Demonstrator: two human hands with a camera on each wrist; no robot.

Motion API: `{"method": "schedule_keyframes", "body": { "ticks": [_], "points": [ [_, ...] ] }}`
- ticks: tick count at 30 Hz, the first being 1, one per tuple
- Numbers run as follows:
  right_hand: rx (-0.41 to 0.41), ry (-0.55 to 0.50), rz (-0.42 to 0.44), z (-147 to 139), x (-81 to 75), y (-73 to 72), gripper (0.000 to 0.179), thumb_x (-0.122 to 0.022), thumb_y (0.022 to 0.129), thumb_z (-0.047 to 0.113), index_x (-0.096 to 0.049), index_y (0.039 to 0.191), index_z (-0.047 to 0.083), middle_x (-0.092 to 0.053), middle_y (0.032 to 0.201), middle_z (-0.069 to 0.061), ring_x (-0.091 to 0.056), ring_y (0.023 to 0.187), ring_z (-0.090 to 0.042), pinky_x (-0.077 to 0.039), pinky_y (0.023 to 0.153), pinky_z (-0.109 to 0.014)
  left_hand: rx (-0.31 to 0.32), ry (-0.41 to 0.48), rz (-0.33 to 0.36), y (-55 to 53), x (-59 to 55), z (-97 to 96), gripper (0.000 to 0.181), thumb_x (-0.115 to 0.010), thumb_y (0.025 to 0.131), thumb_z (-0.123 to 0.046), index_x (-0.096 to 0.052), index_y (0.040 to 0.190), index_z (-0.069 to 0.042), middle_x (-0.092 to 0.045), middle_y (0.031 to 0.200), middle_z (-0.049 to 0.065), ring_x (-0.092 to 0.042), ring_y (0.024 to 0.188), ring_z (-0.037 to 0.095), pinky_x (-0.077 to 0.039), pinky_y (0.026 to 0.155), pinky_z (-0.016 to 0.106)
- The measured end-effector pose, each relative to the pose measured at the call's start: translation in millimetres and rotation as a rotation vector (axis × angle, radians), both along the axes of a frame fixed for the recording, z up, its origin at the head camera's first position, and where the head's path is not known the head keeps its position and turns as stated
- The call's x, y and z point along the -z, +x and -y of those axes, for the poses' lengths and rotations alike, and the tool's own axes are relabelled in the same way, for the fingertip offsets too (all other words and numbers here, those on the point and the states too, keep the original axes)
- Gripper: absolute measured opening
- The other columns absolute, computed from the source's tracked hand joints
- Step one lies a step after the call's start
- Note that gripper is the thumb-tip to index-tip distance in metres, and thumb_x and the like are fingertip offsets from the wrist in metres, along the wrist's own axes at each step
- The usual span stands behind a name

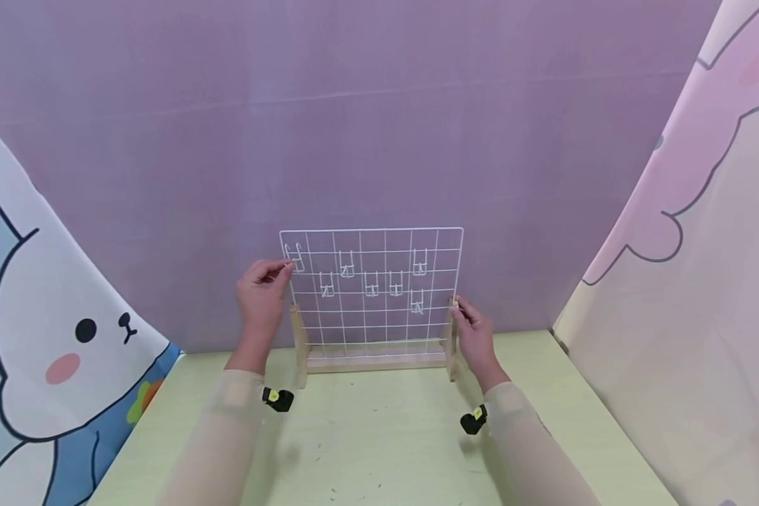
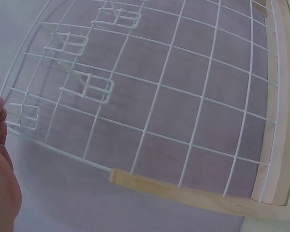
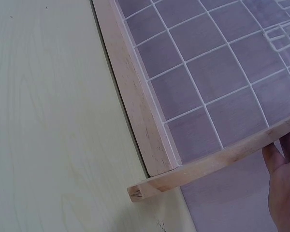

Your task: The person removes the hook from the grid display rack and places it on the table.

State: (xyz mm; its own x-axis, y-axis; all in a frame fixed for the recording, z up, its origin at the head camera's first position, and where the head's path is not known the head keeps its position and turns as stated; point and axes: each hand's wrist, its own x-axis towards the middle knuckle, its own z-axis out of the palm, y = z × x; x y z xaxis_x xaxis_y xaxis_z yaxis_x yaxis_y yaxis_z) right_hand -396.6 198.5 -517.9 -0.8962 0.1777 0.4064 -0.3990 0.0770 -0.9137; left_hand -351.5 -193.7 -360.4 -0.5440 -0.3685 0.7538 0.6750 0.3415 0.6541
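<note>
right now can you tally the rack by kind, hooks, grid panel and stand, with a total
White wire hooks: 7, counting the one at the left hand
White wire grid panel: 1
Wooden stand: 1
Total: 9

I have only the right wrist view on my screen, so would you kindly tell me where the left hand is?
Observer: The left hand is at the upper left of the white wire grid, pinching a wire hook between thumb and fingers.
Operator: Thank you; my view cuts off most of the grid, so how many other hooks are on it?
Observer: The head view shows six more hooks, spread from left of the middle to near the right edge.
</note>
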Motion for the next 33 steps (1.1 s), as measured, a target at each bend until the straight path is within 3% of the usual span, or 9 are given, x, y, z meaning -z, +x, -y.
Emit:
{"method": "schedule_keyframes", "body": {
  "ticks": [5, 14, 24, 33],
  "points": [
    [0.002, -0.001, 0.004, 1, -1.3, 1.2, 0.044, -0.065, 0.114, 0.017, -0.061, 0.155, 0.002, -0.063, 0.151, -0.025, -0.064, 0.121, -0.009, -0.052, 0.100, -0.013, 0.022, -0.007, -0.001, 8.4, -5.9, 1.6, 0.008, -0.083, 0.093, 0.011, -0.080, 0.100, 0.014, -0.073, 0.092, 0.032, -0.059, 0.076, 0.007, -0.047, 0.071, 0.014],
    [0.006, 0.011, -0.003, 3, -2.0, 1.0, 0.043, -0.065, 0.114, 0.018, -0.062, 0.154, 0.002, -0.067, 0.142, -0.025, -0.064, 0.115, -0.013, -0.055, 0.096, -0.015, 0.049, -0.045, 0.016, 18.7, -2.9, 10.4, 0.006, -0.083, 0.092, 0.013, -0.080, 0.097, 0.013, -0.072, 0.092, 0.031, -0.058, 0.078, 0.009, -0.046, 0.073, 0.017],
    [-0.008, 0.014, 0.028, 1, 0.4, 1.4, 0.045, -0.063, 0.115, 0.022, -0.060, 0.157, 0.005, -0.066, 0.143, -0.024, -0.062, 0.118, -0.020, -0.054, 0.095, -0.015, 0.063, -0.076, 0.082, 3.7, 29.5, 32.9, 0.006, -0.086, 0.093, 0.005, -0.084, 0.098, 0.003, -0.076, 0.094, 0.022, -0.060, 0.081, 0.009, -0.047, 0.075, 0.019],
    [-0.030, 0.027, 0.083, 0, -6.3, 3.4, 0.047, -0.058, 0.117, 0.017, -0.054, 0.161, 0.003, -0.062, 0.149, -0.027, -0.060, 0.122, -0.022, -0.054, 0.097, -0.016, 0.083, -0.129, 0.163, 8.2, 47.5, 43.0, 0.005, -0.086, 0.096, -0.002, -0.086, 0.098, -0.007, -0.078, 0.094, 0.007, -0.063, 0.085, 0.013, -0.049, 0.076, 0.021]
  ]
}}
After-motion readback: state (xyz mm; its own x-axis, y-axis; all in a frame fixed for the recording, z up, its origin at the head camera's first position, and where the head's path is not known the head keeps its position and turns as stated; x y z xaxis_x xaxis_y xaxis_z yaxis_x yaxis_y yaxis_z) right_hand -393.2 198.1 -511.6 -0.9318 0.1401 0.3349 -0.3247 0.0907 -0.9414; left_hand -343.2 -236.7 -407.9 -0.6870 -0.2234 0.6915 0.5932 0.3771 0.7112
